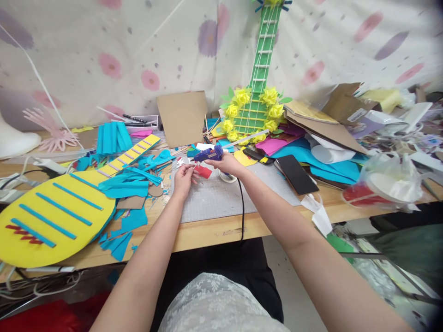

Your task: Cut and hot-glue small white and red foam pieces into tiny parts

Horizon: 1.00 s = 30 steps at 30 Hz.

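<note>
My right hand (226, 165) is wrapped round a blue hot glue gun (209, 154), its nozzle pointing left and a long glue stick (247, 137) sticking out of its back. Just left of the nozzle, my left hand (185, 180) is closed in a pinch by a small red piece (203, 171). Whether the fingers hold that piece or something smaller is hard to make out. Both hands are above a grey cutting mat (207, 203). The gun's black cord (242, 207) runs down over the table's front edge.
A yellow guitar-shaped craft (62, 216) with blue strips lies at left among blue scraps (129, 221). Behind stands a green guitar-shaped craft (259, 78) with yellow flowers. A phone (296, 174), a utility knife (258, 156) and a bagged cup (377, 189) lie to the right.
</note>
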Each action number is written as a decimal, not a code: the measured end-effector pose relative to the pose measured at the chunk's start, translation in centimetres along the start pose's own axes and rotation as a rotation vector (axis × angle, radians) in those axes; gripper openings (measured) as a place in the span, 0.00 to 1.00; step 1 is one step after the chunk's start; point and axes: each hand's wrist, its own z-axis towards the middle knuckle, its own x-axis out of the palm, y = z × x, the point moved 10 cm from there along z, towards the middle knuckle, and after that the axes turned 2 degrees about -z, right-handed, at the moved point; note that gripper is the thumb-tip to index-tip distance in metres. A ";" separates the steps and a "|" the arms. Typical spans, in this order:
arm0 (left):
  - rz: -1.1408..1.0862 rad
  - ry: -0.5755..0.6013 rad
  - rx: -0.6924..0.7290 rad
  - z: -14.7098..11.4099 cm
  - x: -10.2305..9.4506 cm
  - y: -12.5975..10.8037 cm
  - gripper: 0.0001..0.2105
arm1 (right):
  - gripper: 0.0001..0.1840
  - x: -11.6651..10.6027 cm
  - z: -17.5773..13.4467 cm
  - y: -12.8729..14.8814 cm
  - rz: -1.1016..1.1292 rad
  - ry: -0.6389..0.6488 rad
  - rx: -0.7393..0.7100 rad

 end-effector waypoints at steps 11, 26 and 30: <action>0.009 0.009 0.006 0.1 0.1 0.0 0.05 | 0.18 -0.1 0.2 0.3 0.036 -0.006 -0.010; 0.023 0.017 -0.011 0.0 0.1 0.2 0.05 | 0.20 -0.9 0.4 0.0 0.025 -0.029 0.021; 0.020 0.025 -0.008 0.1 0.2 0.2 0.05 | 0.22 -0.7 0.3 -0.4 0.051 0.005 0.033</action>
